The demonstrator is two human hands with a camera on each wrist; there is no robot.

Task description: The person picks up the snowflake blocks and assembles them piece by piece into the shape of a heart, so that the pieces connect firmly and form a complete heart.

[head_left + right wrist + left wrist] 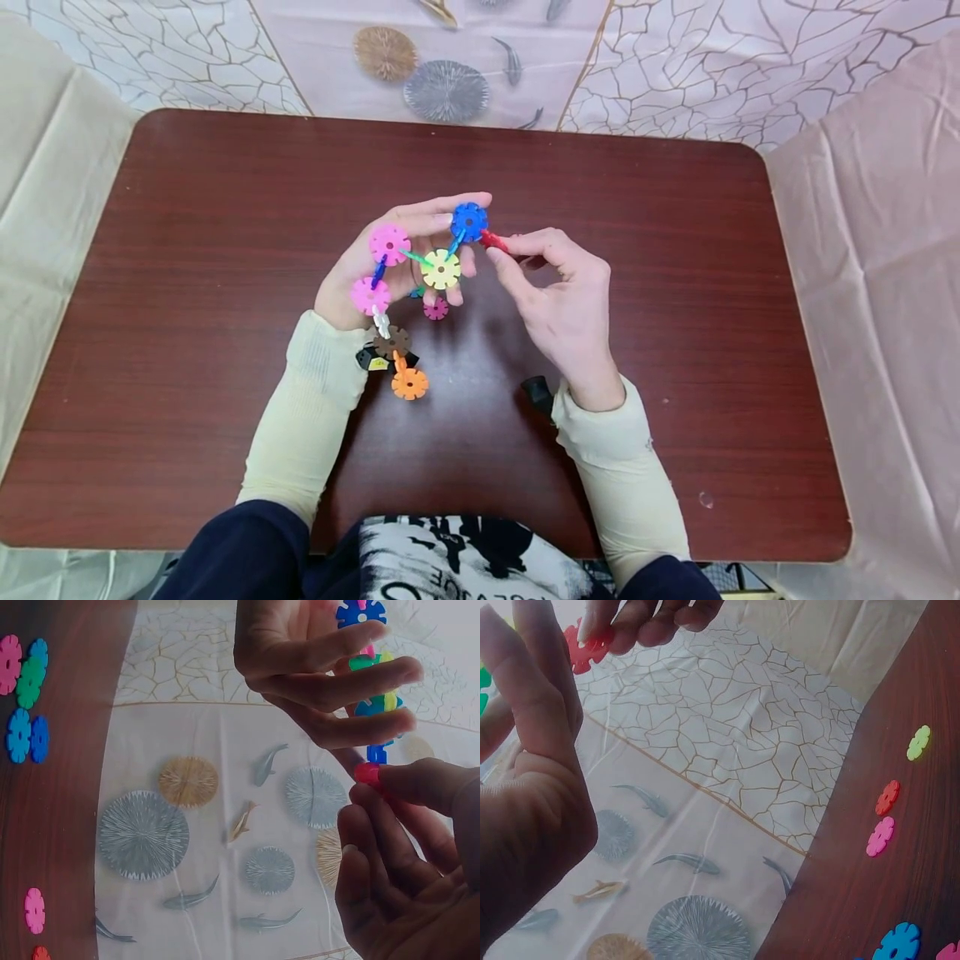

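Observation:
My left hand (422, 223) holds a chain of slotted plastic snowflake discs, thumb and fingers at its blue disc (469, 222). From there the chain runs through a pale yellow disc (441, 269), a pink disc (390, 244) and another pink disc (371, 296). It hangs down past a brown disc (392, 342) to an orange disc (410, 384) over the left wrist. A smaller-looking magenta disc (436, 309) shows below the left fingers. My right hand (566, 304) pinches a red disc (493, 241) between thumb and forefinger, its edge right at the blue disc.
Both hands are above the brown table (690, 350). Loose discs lie on it in the wrist views, among them a yellow-green disc (919, 742), a pink disc (34, 910) and a green disc (31, 682). Patterned cloth (697, 67) hangs behind the table.

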